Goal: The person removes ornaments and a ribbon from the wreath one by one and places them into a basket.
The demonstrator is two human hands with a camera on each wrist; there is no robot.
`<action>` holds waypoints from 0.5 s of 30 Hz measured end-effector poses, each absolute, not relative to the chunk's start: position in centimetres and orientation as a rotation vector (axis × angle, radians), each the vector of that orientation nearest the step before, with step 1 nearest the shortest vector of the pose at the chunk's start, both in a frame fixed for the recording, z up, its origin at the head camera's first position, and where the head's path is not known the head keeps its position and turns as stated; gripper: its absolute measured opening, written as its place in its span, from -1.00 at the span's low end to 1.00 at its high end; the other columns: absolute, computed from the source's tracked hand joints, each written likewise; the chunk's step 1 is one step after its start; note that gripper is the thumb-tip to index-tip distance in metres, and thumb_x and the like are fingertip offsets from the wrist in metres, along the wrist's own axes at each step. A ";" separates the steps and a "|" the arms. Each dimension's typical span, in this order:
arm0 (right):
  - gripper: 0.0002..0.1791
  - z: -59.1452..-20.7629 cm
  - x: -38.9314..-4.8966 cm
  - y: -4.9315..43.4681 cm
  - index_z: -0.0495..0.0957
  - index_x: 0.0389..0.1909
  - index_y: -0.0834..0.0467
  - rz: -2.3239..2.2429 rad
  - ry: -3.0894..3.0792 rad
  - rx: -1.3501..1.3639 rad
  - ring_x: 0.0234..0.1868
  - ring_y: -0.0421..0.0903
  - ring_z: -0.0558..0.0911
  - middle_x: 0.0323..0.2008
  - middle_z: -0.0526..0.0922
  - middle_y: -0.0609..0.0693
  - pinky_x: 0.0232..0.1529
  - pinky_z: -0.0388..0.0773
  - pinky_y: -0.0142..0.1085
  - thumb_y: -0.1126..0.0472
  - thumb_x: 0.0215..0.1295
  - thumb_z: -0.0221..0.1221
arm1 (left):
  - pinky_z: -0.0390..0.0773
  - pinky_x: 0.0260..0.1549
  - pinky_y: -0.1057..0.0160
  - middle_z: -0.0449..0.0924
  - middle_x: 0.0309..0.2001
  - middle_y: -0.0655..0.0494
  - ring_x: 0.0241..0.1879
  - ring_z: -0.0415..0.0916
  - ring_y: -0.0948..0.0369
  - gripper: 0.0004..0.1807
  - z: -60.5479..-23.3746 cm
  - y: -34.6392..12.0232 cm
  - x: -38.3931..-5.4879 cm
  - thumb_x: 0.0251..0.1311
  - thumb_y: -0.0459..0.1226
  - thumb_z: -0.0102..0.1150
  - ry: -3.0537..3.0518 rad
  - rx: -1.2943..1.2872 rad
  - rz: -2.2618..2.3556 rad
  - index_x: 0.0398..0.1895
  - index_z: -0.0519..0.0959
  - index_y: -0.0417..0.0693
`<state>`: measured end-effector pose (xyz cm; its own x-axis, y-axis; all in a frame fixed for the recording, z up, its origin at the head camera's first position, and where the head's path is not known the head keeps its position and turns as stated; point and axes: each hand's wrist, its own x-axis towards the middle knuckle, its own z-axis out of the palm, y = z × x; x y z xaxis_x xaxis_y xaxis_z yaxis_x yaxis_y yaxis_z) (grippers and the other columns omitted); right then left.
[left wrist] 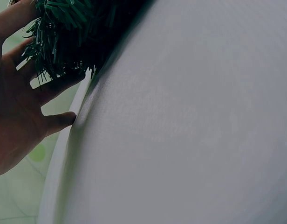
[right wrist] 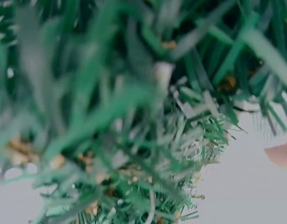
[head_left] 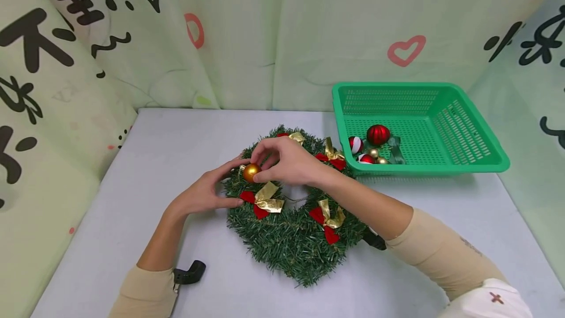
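A green wreath (head_left: 291,244) of artificial pine, trimmed with red and gold bows (head_left: 267,200), lies on the white table. At its left side, my right hand (head_left: 287,161) pinches a shiny gold bauble (head_left: 251,172) between thumb and fingers, close over the needles. My left hand (head_left: 205,193) is spread at the wreath's left edge, index fingertip beside the bauble's cap and thumb near a bow. In the left wrist view, that hand's fingers (left wrist: 57,88) are fairly straight and reach to the wreath's underside. Only blurred needles fill most of the right wrist view.
A green plastic basket (head_left: 459,168) stands at the back right against the wreath's edge, with a red bauble (head_left: 378,135), striped baubles and small gold balls inside. A printed curtain (head_left: 304,38) encloses the white table (head_left: 176,131) at the back and sides.
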<state>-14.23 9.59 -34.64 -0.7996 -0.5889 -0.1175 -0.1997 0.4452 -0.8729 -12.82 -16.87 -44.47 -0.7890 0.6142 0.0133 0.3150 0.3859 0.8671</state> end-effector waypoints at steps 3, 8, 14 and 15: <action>-0.73 -34.5 -14.3 9.9 0.67 -0.11 0.10 -1.321 2.283 -0.663 -0.10 -0.01 0.77 -0.07 0.72 0.01 -0.08 0.74 -0.23 0.30 0.18 0.47 | 0.12 0.50 -0.35 0.03 0.68 0.13 0.64 0.02 -0.08 -0.06 -44.5 -16.8 -12.8 0.18 -0.18 0.53 2.332 0.826 1.373 0.60 0.25 0.35; -0.72 -34.2 -14.4 10.5 0.67 -0.10 0.11 -1.354 2.276 -0.627 -0.12 -0.02 0.79 -0.08 0.73 0.04 -0.08 0.75 -0.21 0.32 0.17 0.47 | 0.13 0.51 -0.33 0.05 0.68 0.04 0.63 0.05 -0.13 -0.04 -44.5 -16.7 -12.8 0.18 -0.21 0.53 2.336 0.819 1.361 0.61 0.23 0.19; -0.71 -33.3 -14.5 10.9 0.67 -0.08 0.11 -1.357 2.283 -0.586 -0.12 -0.04 0.79 -0.05 0.70 0.04 -0.07 0.74 -0.19 0.32 0.19 0.46 | 0.10 0.50 -0.38 0.04 0.68 0.03 0.63 0.02 -0.16 -0.04 -44.5 -16.8 -12.8 0.18 -0.21 0.53 2.343 0.813 1.357 0.62 0.22 0.21; -0.71 -33.2 -14.5 10.9 0.67 -0.08 0.12 -1.360 2.280 -0.587 -0.13 -0.04 0.79 -0.05 0.70 0.04 -0.07 0.74 -0.19 0.32 0.19 0.45 | 0.09 0.49 -0.39 0.04 0.68 0.03 0.63 0.02 -0.16 -0.04 -44.5 -16.8 -12.8 0.18 -0.20 0.53 2.343 0.813 1.359 0.62 0.22 0.23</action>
<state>-14.54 10.90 -33.22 -0.8230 -0.5511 -0.1379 -0.1407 0.4329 -0.8904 -12.85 -16.84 -44.50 -0.7900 0.6129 0.0142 0.3165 0.3879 0.8656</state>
